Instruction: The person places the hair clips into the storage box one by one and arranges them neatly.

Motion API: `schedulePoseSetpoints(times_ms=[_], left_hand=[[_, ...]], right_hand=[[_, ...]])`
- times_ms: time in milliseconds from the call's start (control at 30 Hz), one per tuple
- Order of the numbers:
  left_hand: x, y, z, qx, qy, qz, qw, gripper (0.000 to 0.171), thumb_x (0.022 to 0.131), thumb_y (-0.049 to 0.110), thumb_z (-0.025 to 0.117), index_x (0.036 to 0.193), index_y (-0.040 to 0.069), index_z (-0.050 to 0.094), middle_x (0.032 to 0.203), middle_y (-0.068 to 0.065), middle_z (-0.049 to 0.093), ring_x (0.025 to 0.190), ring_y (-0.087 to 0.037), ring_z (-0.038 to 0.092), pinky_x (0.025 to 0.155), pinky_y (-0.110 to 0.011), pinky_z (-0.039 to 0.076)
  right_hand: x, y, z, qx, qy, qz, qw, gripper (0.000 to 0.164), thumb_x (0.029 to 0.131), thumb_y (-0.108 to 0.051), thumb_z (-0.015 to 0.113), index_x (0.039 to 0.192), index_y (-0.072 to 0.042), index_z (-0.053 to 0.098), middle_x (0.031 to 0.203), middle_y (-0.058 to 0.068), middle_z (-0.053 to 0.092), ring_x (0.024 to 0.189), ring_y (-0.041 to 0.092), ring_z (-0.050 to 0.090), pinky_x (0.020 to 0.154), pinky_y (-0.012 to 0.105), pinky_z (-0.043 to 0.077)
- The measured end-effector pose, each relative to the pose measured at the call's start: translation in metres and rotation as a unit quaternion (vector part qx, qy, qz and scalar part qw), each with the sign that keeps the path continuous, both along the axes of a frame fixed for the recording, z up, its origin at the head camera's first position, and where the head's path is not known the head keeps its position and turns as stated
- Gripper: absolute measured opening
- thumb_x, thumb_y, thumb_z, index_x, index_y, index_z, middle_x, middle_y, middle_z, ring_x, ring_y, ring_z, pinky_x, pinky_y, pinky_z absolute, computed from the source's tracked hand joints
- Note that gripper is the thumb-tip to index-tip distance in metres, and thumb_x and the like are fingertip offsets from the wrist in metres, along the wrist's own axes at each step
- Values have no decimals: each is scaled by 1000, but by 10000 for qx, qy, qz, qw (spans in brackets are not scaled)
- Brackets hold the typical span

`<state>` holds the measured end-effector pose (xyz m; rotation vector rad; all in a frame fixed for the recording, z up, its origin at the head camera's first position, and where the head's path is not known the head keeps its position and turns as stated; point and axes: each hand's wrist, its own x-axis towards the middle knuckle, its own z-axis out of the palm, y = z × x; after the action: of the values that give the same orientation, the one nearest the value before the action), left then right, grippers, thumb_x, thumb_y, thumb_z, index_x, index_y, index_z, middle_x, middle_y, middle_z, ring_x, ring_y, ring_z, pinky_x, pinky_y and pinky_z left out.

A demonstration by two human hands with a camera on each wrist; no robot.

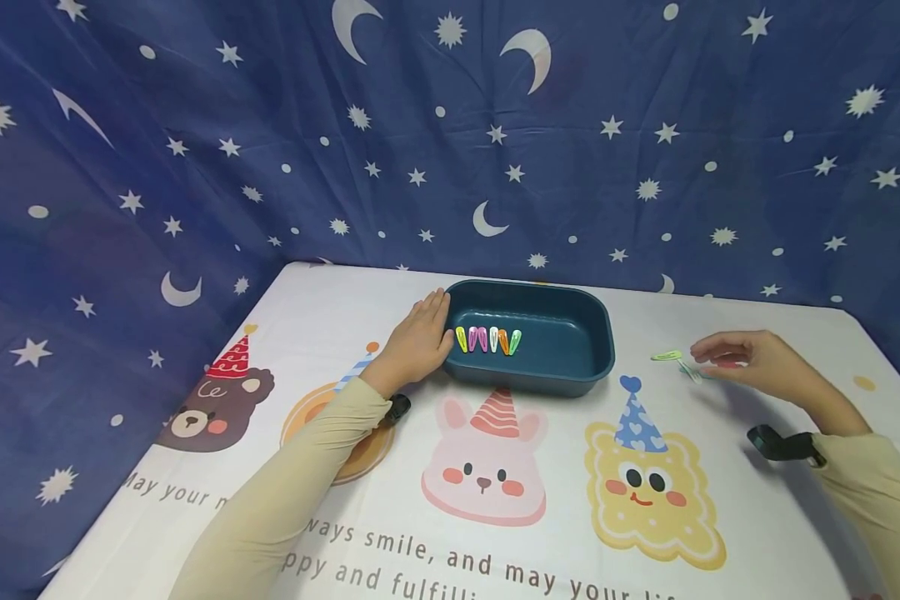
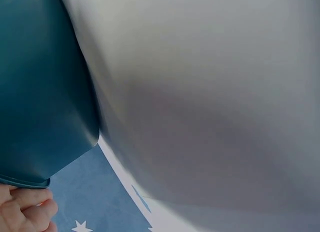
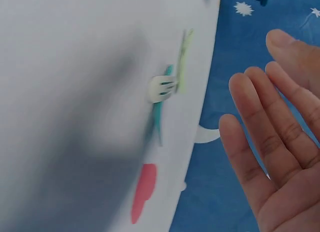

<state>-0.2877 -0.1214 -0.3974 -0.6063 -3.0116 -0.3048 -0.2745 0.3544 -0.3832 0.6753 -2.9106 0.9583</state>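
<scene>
My left hand [image 1: 418, 337] rests against the left rim of a dark teal basin [image 1: 547, 383], fingers extended and thumb touching the edge. A row of several coloured hair clips [image 1: 483, 339] lies along the basin's left part. At right, my right hand [image 1: 761, 362] hovers over the cloth, its fingers loosely bent and nothing visible between them. Just left of its fingertips lie a light green clip [image 1: 666, 356] and a white slotted piece [image 1: 692, 372]. In the right wrist view, that white piece crosses a teal clip [image 3: 158, 117].
The white tablecloth [image 1: 570, 450] carries printed cartoon animals and lettering. Behind it hangs a blue curtain [image 1: 435, 208] with stars and moons. A red shape [image 3: 144, 192] lies near the teal clip in the right wrist view; what it is I cannot tell.
</scene>
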Motion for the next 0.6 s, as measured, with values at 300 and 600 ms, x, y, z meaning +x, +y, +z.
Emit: schedulePoseSetpoints(times_ms=[300, 600], left_hand=[[-1, 0, 0, 2, 2, 3, 10000, 60, 98, 25, 35, 148, -5, 18, 156, -20, 17, 146, -30, 16, 120, -40, 14], [0, 0, 1, -33, -32, 33, 10000, 61, 98, 25, 35, 148, -5, 18, 156, -20, 17, 146, -30, 16, 120, -40, 14]], right_hand=[[-1, 2, -16, 309, 120, -350, 9988, 29, 70, -6, 79, 97, -1, 70, 94, 19, 70, 75, -15, 55, 64, 7, 48], [-6, 1, -25, 626, -2, -665, 9958, 30, 70, -9, 79, 97, 1, 70, 84, 14, 72, 70, -4, 58, 62, 16, 52]])
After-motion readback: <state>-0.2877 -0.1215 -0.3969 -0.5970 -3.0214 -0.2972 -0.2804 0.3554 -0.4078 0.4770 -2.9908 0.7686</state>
